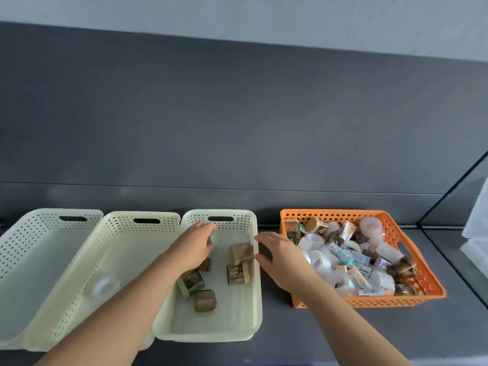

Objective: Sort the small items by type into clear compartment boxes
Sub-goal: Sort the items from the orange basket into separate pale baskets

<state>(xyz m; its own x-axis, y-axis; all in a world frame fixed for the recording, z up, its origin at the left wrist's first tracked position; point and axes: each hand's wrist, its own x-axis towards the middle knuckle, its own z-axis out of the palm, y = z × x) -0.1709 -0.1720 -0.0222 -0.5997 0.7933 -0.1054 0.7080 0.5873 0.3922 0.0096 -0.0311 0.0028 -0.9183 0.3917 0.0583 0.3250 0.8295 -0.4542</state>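
Left hand (196, 245) over right cream basket (224, 323), fingers curled on small pale blurred item (212, 239), brown items (206, 301) on basket floor, right hand (280, 256) slack-fingered, holding nothing, beside orange basket (369, 302) of mixed items (351, 260)

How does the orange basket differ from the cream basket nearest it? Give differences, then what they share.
The orange basket is bright orange; the cream basket is pale. The orange basket is heaped with mixed items; the cream basket holds only a few brownish ones. Both are perforated plastic with handle slots.
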